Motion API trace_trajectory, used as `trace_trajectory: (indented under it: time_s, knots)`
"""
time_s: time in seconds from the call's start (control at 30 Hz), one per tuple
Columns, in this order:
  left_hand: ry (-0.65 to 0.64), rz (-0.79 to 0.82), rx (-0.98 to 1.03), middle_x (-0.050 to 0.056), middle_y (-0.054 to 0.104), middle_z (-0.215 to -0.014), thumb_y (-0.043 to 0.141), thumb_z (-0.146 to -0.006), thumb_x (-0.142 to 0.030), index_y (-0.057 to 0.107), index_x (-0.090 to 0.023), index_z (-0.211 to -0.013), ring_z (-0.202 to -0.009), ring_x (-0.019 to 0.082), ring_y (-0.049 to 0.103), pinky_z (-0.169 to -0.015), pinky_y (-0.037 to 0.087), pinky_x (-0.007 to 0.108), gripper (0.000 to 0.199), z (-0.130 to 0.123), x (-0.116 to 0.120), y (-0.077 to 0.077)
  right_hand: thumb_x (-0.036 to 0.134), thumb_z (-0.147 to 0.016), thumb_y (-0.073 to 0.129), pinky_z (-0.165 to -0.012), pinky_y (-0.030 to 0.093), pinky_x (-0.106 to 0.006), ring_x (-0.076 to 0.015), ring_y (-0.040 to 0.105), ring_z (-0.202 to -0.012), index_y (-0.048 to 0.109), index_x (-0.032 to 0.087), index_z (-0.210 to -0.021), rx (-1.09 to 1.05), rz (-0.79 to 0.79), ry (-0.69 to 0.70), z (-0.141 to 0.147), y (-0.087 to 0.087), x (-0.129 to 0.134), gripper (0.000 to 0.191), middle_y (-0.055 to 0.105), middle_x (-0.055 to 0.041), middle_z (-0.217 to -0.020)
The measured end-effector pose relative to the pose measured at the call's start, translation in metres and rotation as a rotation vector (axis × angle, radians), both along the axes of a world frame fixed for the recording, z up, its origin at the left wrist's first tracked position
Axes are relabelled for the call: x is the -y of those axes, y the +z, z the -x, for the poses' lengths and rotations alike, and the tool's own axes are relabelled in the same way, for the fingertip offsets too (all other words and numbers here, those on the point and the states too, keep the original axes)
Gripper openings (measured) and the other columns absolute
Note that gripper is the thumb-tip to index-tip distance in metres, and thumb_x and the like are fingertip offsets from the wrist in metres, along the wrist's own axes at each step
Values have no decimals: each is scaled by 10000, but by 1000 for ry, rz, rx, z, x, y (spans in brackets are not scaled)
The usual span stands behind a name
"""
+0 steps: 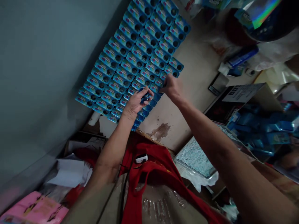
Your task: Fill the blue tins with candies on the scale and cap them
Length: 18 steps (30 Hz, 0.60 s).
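Note:
Rows of small blue tins (126, 63) with printed labels and a dark round spot on each cover the table's left part. My left hand (140, 101) is over the near end of the rows, its fingers curled around small blue round pieces (145, 98). At the right edge of the rows, my right hand (171, 87) has its fingers pressed together on a tin; whatever is between the fingertips is too hidden to name. Plain blue round ends (146, 112) show on the tins nearest me.
A clear tray of pale small pieces (196, 157) stands at the right, below my right forearm. Behind it are a cardboard box (247, 96) and a pile of blue packs (263, 130). A wall (46, 62) borders the left side.

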<state>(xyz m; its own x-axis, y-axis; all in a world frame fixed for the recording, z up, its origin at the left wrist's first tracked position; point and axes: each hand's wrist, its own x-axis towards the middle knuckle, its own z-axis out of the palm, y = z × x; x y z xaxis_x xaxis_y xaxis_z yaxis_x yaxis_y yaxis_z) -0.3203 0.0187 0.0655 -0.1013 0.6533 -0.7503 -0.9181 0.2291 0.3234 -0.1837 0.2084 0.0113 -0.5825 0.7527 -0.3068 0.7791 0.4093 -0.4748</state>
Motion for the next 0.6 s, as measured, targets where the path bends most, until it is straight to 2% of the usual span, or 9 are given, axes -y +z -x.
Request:
trace_trajectory:
  time_s: [0.07, 0.17, 0.23, 0.33, 0.47, 0.53, 0.6]
  knots:
    - [-137, 16, -50, 8, 665, -753, 902, -1060, -328, 683, -140, -803, -552, 46, 592, -408, 282, 109, 386, 1, 0, 6, 310, -805, 992, -933, 643, -566, -367, 755, -955, 616, 277, -810, 0, 29, 34, 6, 8, -2, 377, 654, -27, -777]
    - [-273, 38, -95, -2, 614, -725, 906, -1046, -328, 657, -140, -788, -508, 35, 523, -393, 191, 120, 404, 0, -1, 17, 221, -829, 914, -958, 638, -535, -343, 762, -961, 704, 265, -846, -68, 94, 85, 11, 34, 8, 215, 738, -54, -858]
    - [-325, 36, -134, 0, 613, -725, 926, -1015, -312, 652, -141, -786, -502, 36, 494, -398, 158, 136, 396, -3, -2, 19, 205, -866, 852, -952, 636, -470, -293, 761, -957, 798, 257, -981, -212, 159, 142, 9, 54, 22, 138, 807, -66, -1001]
    - [-433, 32, -267, -9, 604, -691, 996, -918, -312, 644, -165, -777, -515, 55, 467, -431, 179, 164, 406, -14, -6, 14, 156, -882, 777, -929, 612, -393, -228, 738, -903, 865, 253, -1069, -327, 304, 263, -1, 75, 43, 228, 831, -56, -1067]
    - [-552, 11, -334, 8, 602, -624, 1021, -839, -259, 661, -181, -698, -540, 93, 466, -515, 280, 214, 394, -31, -13, 4, 88, -875, 729, -899, 567, -374, -213, 695, -863, 872, 240, -949, -282, 341, 273, -21, 83, 58, 221, 793, -55, -956]
    - [-589, -14, -332, 22, 618, -622, 1024, -814, -230, 673, -177, -665, -536, 98, 452, -537, 288, 239, 385, -38, -18, 2, 74, -862, 740, -876, 560, -373, -212, 685, -852, 850, 240, -914, -296, 332, 221, -31, 81, 58, 206, 780, -50, -943]
    - [-608, -47, -322, 23, 629, -638, 1032, -804, -232, 689, -175, -675, -536, 98, 452, -544, 285, 246, 371, -41, -22, 3, 78, -868, 735, -844, 563, -372, -208, 685, -824, 815, 238, -896, -328, 340, 112, -38, 74, 52, 181, 776, -42, -922]
